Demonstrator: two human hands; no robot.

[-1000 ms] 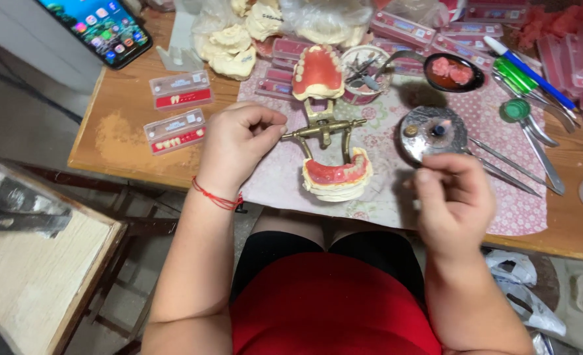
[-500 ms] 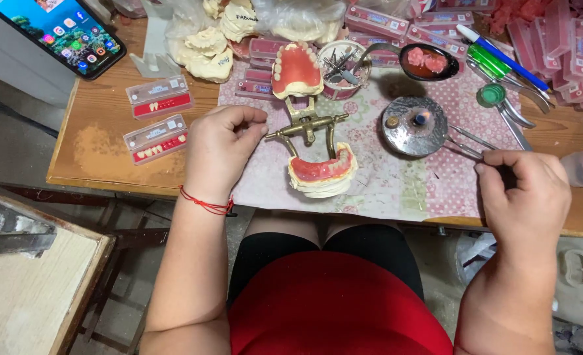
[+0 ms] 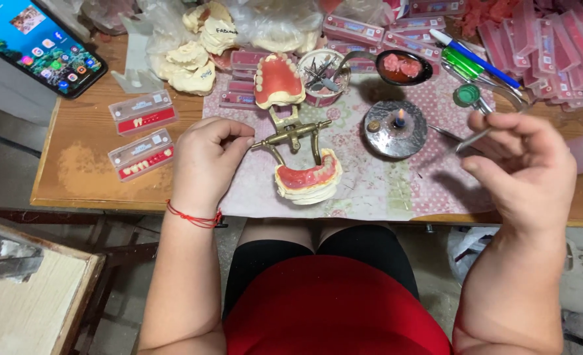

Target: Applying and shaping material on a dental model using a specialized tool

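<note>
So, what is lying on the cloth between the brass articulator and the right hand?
In the head view, a round metal dish with a small burning flame stands between the brass articulator and the right hand, which holds a thin metal instrument.

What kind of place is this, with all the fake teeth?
Probably a small dental workshop where dentures get made. A brass hinged frame holds pink gum models, cards of false teeth lie nearby, and the right hand holds a thin metal tool.

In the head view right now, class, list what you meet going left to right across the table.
Phone → two tooth cards → left hand → brass articulator with pink dentures → round metal burner dish → right hand holding a thin metal tool.
</note>
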